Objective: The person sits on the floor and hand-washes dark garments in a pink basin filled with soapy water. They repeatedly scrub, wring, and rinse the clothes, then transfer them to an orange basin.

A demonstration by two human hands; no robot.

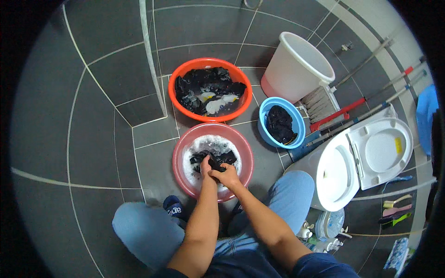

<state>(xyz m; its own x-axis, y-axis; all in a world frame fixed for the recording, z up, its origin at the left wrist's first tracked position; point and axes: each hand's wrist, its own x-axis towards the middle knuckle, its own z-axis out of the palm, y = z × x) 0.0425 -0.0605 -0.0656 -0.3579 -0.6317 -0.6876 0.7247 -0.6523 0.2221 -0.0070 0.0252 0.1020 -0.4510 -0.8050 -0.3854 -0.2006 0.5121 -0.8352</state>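
Note:
Between my knees stands a dusty-pink basin with white suds and water in it. A dark wet garment is bunched up over the suds, its kind hidden by the folds. My left hand grips it from the left. From the right, my right hand closes round the same cloth, with the two hands nearly touching. More dark fabric spreads in the foam just beyond my fingers.
Behind stands an orange basin of dark and white laundry in water. A blue basin holds dark cloth. A tall whitish bucket, a broom, an open toilet and several bottles line the right. A wall corner juts in left.

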